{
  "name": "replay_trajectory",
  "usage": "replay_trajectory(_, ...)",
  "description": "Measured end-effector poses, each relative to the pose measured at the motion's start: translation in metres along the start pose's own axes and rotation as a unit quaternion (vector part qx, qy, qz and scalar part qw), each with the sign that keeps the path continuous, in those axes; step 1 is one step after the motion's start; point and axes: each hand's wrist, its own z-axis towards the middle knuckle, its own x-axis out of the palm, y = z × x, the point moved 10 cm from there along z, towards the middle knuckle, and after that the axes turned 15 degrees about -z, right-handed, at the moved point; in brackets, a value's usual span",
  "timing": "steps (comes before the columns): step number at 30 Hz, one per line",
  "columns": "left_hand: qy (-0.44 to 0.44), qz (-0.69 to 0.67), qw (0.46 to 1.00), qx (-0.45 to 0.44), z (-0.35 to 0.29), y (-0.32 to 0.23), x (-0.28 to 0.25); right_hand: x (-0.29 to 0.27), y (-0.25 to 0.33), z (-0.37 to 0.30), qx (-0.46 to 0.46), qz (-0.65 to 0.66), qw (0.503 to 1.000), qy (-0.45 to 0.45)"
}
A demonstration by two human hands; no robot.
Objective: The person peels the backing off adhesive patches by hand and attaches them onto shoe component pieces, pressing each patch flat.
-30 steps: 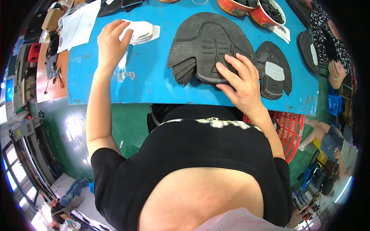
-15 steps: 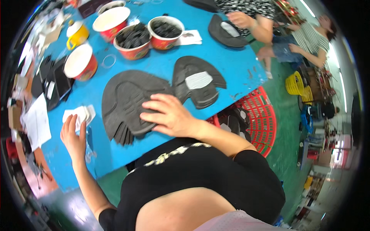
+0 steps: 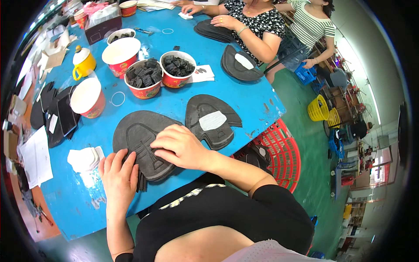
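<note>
A stack of dark grey, shield-shaped foam pieces (image 3: 142, 126) lies in front of me on the blue table, with raised grooves on its top piece. Across its right part rests my right hand (image 3: 185, 148), open, its slightly bent fingertips on the top piece. My left hand (image 3: 120, 177) is at the stack's left edge, fingers stretched out and apart; I see nothing held in it. To the right lies a smaller stack of dark pieces (image 3: 222, 135) with a white oval patch (image 3: 212, 120) on top. White pads (image 3: 85, 159) sit beyond my left hand.
Paper bowls with black bits (image 3: 144, 74) (image 3: 178, 65), a pale-lined bowl (image 3: 87, 98) and a yellow jug (image 3: 83, 63) stand on the blue table (image 3: 174, 26). A red basket (image 3: 283, 157) holds dark pieces beside the table. Co-workers (image 3: 255, 30) are at the far side.
My left hand has moved right from beside the white pads to the stack's left edge. My right hand stays on the stack. The view has shifted, showing more of the far side.
</note>
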Motion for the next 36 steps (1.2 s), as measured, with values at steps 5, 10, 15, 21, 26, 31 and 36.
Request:
replay_trajectory(5, -0.026, -0.008, 0.999, -0.028, -0.009, -0.001, -0.002, 0.012, 0.018, 0.016, 0.000, -0.039, 0.999, 0.014)
replay_trajectory(10, -0.015, -0.004, 0.999, -0.043, -0.010, 0.009, 0.006, 0.029, 0.008, 0.033, -0.003, 0.006, 1.000, 0.028)
replay_trajectory(15, -0.031, -0.030, 0.999, -0.033, -0.004, 0.007, 0.004, 0.008, -0.038, 0.028, 0.159, 0.076, 0.984, -0.002)
replay_trajectory(21, -0.042, -0.019, 0.998, -0.050, -0.010, 0.017, 0.008, 0.018, -0.012, 0.034, 0.054, -0.006, 0.998, 0.040)
replay_trajectory(26, -0.050, -0.027, 0.997, -0.050, -0.016, 0.015, 0.006, 0.025, -0.002, 0.032, 0.032, -0.023, 0.998, 0.055)
replay_trajectory(31, -0.057, -0.036, 0.996, -0.054, -0.018, 0.014, 0.005, 0.026, -0.014, 0.031, 0.106, 0.028, 0.992, 0.064)
replay_trajectory(36, -0.062, -0.034, 0.996, -0.052, -0.009, 0.016, 0.004, 0.026, 0.001, 0.033, -0.014, -0.047, 0.998, 0.051)
